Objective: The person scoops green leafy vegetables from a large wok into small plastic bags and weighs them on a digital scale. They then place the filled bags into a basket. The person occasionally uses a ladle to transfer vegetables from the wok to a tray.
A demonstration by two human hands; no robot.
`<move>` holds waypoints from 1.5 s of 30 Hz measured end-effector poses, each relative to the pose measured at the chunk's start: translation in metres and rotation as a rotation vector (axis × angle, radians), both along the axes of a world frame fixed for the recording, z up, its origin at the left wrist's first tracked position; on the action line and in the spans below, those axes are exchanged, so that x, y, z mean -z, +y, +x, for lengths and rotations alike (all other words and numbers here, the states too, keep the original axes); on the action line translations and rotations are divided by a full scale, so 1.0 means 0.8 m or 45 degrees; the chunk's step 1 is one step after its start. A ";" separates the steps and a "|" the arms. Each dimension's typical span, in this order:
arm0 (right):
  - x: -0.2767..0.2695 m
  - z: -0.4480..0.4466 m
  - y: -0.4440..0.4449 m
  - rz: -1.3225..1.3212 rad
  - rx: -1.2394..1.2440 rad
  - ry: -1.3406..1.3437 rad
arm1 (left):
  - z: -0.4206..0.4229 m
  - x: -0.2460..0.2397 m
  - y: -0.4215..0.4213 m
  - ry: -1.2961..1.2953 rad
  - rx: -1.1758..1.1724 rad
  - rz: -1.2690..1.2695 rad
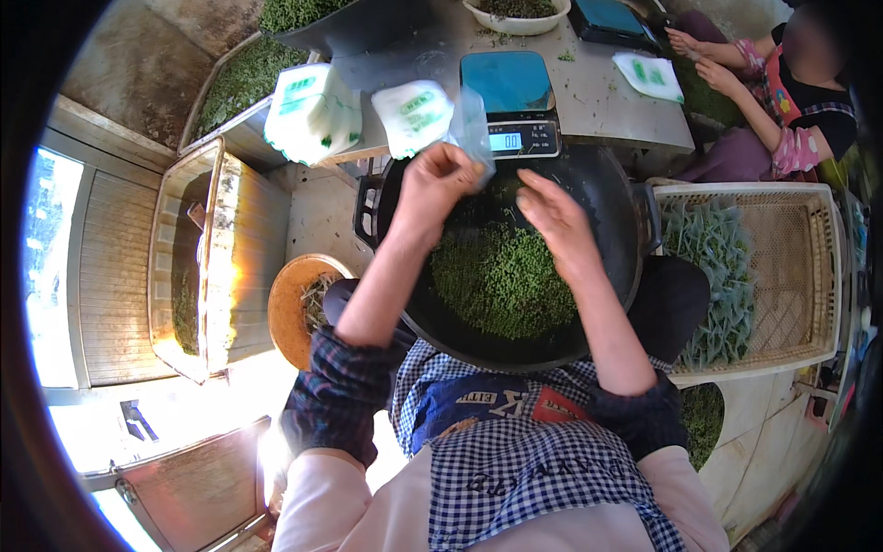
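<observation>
My left hand [441, 181] pinches a thin clear plastic bag [472, 124], which stands up from the fingers in front of the scale. My right hand [554, 210] is open and holds nothing, its fingers apart above the right side of a large black two-handled pan [610, 207]. A heap of small green berries, like green peppercorns [517, 283], lies in the pan between my forearms. Just beyond, a digital scale [507, 83] with a blue platform and a lit display has nothing on its platform. Printed plastic bags [414, 114] lie left of it.
A stack of bags [310, 114] sits at the table's [586, 110] left edge. On my right, a plastic crate [793, 276] holds filled bags [714, 276]. An orange bucket [290, 303] stands at left. A co-worker [759, 110] sits at the far right with both hands raised.
</observation>
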State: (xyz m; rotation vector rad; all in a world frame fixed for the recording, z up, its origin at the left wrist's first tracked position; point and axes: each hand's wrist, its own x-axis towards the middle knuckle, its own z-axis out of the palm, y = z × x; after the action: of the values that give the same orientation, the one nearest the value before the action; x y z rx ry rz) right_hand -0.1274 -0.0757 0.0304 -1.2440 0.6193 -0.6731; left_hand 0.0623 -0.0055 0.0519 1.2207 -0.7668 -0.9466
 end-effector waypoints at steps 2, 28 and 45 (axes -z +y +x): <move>0.048 0.028 0.001 0.828 -0.114 -0.244 | -0.037 0.000 0.011 0.609 0.126 -0.046; 0.142 -0.048 0.004 -1.400 -1.429 0.615 | -0.064 0.072 0.106 -0.414 -0.661 0.303; 0.010 -0.055 0.048 0.730 -0.018 -0.560 | -0.130 0.107 0.073 -0.451 -0.359 0.306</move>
State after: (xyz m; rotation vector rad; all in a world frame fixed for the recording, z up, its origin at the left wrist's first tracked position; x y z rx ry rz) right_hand -0.1716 -0.0371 0.0227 -0.5426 0.3921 -0.6684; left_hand -0.0420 0.0530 -0.0337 1.6879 -0.7438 -0.6079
